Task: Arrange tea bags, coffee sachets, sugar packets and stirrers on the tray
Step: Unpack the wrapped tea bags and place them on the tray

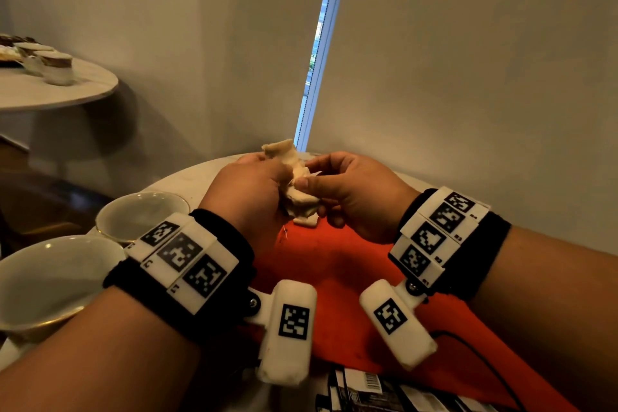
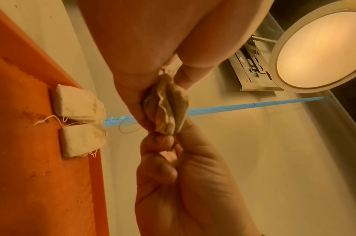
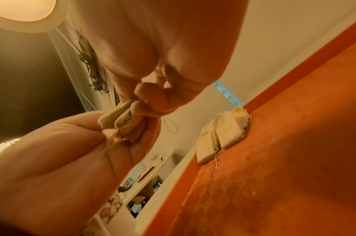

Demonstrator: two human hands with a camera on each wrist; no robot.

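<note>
Tea bags (image 1: 294,177) in a small crumpled bunch are held in the air above the far edge of the orange tray (image 1: 337,278), between the two hands. Left hand (image 1: 249,192) grips the bunch from one side, its fingers curled around the paper. Right hand (image 1: 351,191) pinches the other side with thumb and bent fingers, and both hands touch the bunch at the same time. A thin string (image 2: 128,127) hangs loose from the held bags.

On the tray lie two more flat tea bags (image 2: 80,118), one just beside the other, at the tray's far rim. Their strings rest on the tray floor, which carries small dark crumbs. The rest of the tray that shows is bare orange surface.

The tray sits on a round white table (image 1: 187,181). To the left of the tray stand two white cups (image 1: 90,254) with a gold rim, touching or nearly touching each other; I cannot tell what is inside them. At the near edge of the tray, black and white sachets (image 1: 374,391) lie on the table, partly cut off by the frame. A black cable (image 1: 485,361) crosses the near right corner of the tray. Far to the left of the tray stands a second round table (image 1: 57,90) with small jars (image 1: 53,65) on it.
</note>
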